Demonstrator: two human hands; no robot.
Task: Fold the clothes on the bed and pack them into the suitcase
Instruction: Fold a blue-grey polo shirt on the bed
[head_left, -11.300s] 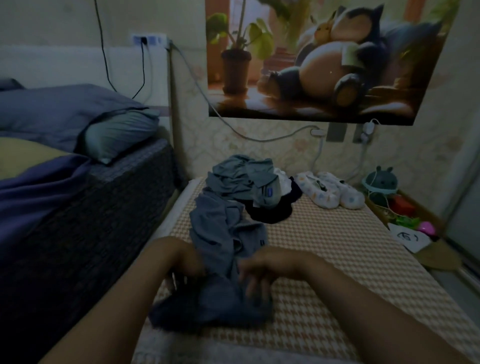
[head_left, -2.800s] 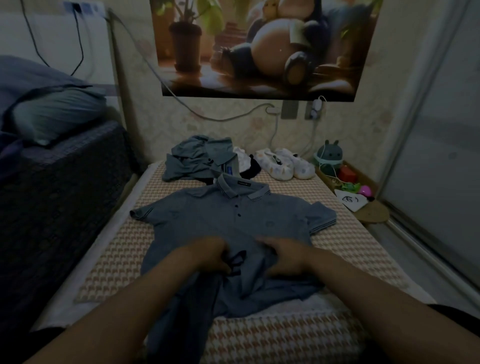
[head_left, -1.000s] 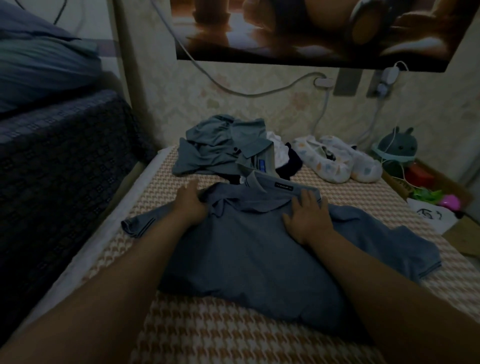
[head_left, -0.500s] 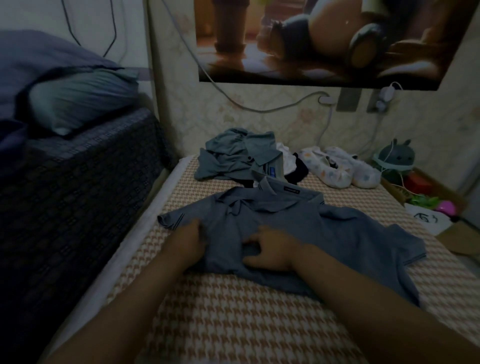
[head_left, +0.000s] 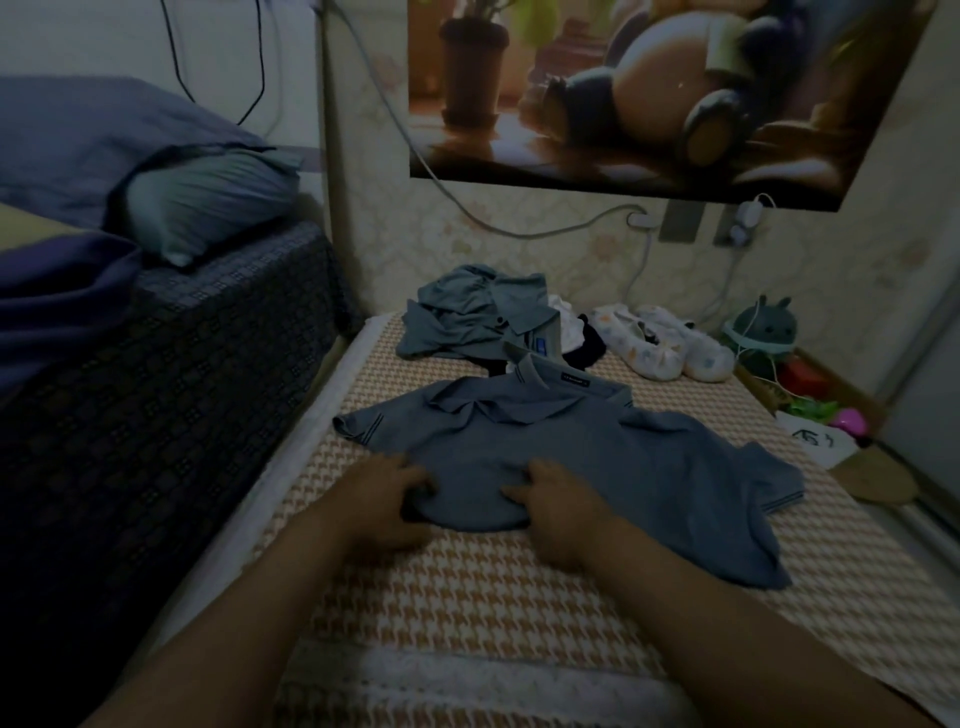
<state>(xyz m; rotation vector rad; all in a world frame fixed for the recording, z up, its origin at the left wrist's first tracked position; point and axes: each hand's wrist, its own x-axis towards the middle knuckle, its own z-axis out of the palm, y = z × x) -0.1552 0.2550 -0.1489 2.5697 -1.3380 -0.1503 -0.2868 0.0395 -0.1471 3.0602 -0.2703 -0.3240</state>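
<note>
Polo shirt (head_left: 597, 457), rumpled, on houndstooth bedcover (head_left: 493, 597)

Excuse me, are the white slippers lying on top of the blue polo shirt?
No, the white slippers lie farther back than the polo shirt and do not touch it.

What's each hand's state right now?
Left hand: fingers grip the near edge of the blue polo shirt.
Right hand: on the shirt, fingers bent; grip cannot be told.
</note>
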